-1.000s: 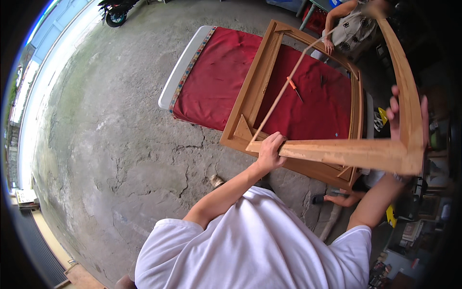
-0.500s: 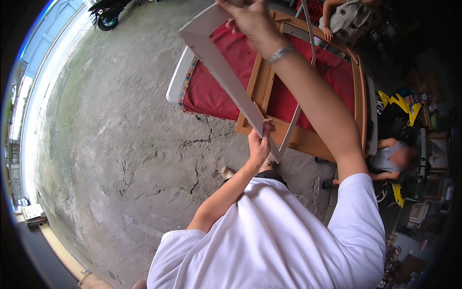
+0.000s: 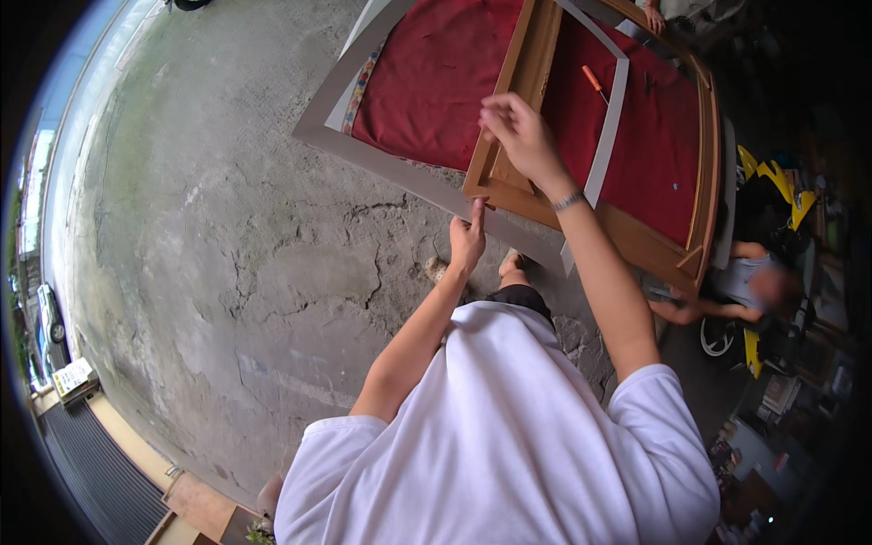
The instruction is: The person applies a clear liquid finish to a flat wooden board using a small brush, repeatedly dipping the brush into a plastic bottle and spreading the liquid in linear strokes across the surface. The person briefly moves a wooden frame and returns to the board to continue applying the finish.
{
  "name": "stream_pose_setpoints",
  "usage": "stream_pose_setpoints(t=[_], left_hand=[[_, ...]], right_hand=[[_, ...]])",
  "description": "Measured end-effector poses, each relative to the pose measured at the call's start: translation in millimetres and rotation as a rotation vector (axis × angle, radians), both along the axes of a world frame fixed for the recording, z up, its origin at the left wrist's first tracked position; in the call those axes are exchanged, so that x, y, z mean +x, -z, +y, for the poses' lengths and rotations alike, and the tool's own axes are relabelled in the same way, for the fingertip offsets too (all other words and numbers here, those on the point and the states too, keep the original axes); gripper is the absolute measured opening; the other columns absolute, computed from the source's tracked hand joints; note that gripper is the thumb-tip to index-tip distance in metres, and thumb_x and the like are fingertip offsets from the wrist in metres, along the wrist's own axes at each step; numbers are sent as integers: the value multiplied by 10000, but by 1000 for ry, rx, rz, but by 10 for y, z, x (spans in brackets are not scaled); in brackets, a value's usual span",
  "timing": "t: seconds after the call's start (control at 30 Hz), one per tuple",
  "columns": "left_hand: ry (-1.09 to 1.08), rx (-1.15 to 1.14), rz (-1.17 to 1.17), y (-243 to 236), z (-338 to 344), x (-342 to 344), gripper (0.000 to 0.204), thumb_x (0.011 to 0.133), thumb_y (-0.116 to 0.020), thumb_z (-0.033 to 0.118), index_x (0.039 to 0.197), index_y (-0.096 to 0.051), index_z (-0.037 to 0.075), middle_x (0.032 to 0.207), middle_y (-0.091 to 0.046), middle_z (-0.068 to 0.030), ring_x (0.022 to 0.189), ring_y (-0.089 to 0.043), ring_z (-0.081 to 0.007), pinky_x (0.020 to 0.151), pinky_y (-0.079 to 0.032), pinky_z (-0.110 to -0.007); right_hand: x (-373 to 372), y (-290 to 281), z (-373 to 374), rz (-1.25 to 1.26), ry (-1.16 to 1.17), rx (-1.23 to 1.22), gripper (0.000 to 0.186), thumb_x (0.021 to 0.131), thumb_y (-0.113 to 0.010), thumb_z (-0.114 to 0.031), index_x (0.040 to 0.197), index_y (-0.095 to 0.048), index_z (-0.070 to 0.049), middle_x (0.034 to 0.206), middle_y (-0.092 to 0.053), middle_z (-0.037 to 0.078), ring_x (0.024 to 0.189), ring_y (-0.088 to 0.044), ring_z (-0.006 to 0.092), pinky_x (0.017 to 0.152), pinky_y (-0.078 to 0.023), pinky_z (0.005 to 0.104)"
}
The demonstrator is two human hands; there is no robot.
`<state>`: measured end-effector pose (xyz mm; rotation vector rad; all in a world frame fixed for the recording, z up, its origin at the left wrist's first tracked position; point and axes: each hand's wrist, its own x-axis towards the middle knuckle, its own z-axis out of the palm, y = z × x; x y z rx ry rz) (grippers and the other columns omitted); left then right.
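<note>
My left hand [image 3: 468,238] pinches the near edge of a flat white mat frame [image 3: 391,170], thumb on top. That frame is tilted over the table's near left side, with the cloth showing through its opening. My right hand [image 3: 522,136] hangs over the bar of a wooden frame [image 3: 536,54], its fingers loosely bent and apart, nothing in them. The wooden frame lies on a table spread with red cloth [image 3: 427,91]. An orange-handled screwdriver [image 3: 593,78] rests on the cloth inside the wooden frame.
Cracked concrete floor [image 3: 227,272] stretches to the left. Another person's hand [image 3: 654,18] is at the table's far edge. A person in a grey top [image 3: 745,277] sits at the right, near yellow vehicle panels [image 3: 781,186] and a white wheel [image 3: 718,336].
The white mat frame has swung down flatter and nearer. My right hand has let go of its far part and come back toward me; my left hand keeps its edge.
</note>
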<state>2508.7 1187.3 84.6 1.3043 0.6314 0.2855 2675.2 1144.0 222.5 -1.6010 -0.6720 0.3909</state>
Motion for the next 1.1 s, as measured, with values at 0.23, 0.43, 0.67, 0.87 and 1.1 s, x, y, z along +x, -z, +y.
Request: stream_pose_setpoints(t=[0.23,0.43,0.67,0.87,1.1], left_hand=[[77,-202,165,342,-4,-156,425,1007,-525,410,1070,-678,18,872,-677,-97,777,-652,-159,678,-529,-300],[652,-115,394,602,199,-404,574,898,-673,474,1123,-630,-52,988,-684,-136,869,-658,-190,757,-529,-323],[478,62,830,934,866,-1523,576,876,-664,541,1146,-650,33,998,-693,-67,889,-635,-148,739,-482,-281],[-52,-75,1119,795,1267,-2589,536,902,-628,537,1138,-639,56,1040,-687,-73,893,-669,-194,736,-497,-335],[185,-26,1026,752,957,-2396,443,951,-600,450,1129,-641,46,1033,-700,-77,886,-669,-170,738,-488,-306]], right_hand=[[-1559,844,-2228,242,507,-502,194,1000,-559,-199,997,-607,-11,807,-659,45,667,-593,88,632,-503,246],[-2288,1104,-2650,341,788,-685,176,982,-565,-166,1025,-614,-3,789,-650,71,639,-579,129,607,-480,285],[-1921,1206,-2232,-217,293,-890,488,923,-600,-205,1376,-489,-62,998,-543,140,920,-556,315,821,-459,440],[-1568,1362,-1853,-271,-51,-1018,706,847,-683,-280,1470,-384,-137,1066,-503,124,956,-539,277,818,-427,417],[-1427,1547,-1483,-441,-96,-1006,728,854,-672,-284,1503,-351,-205,1032,-487,150,948,-533,303,806,-418,418]])
